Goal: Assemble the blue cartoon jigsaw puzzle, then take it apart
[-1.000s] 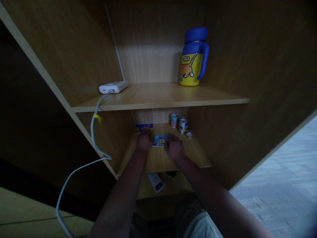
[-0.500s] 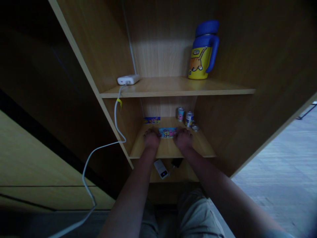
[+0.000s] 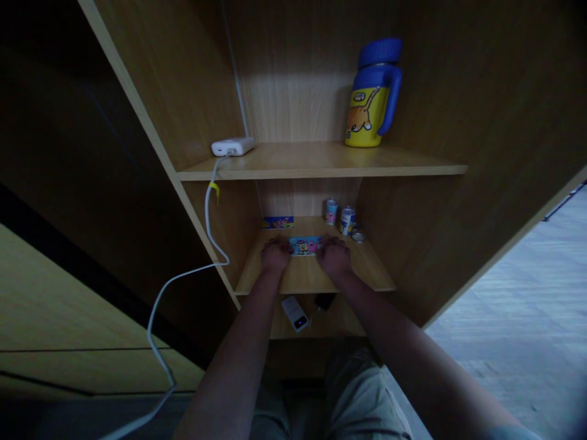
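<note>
A light-blue printed strip with colourful cartoon figures (image 3: 306,245) lies flat on the lower shelf, its print facing up. My left hand (image 3: 275,254) grips its left end, fingers curled at the edge. At the opposite end my right hand (image 3: 334,256) has its fingers closed on the strip in the same way. The fingertips are small and dark in the view. Behind my left hand lies a second, dark-blue cartoon strip (image 3: 277,223). Beyond my right hand stand a pink-and-blue small can (image 3: 331,211) and a white-and-blue small can (image 3: 347,220).
A round metallic lid-like piece (image 3: 358,235) lies by the cans. The upper shelf (image 3: 298,160) carries a blue-and-yellow jug (image 3: 370,101) and a white device (image 3: 233,146) with a cable (image 3: 160,299) hanging down. Below are a white power bank (image 3: 295,313) and a black object (image 3: 324,300).
The whole view has shifted slightly, so things appear a little further left. Both hands stay at the ends of the light-blue strip, which has not visibly moved on the shelf.
</note>
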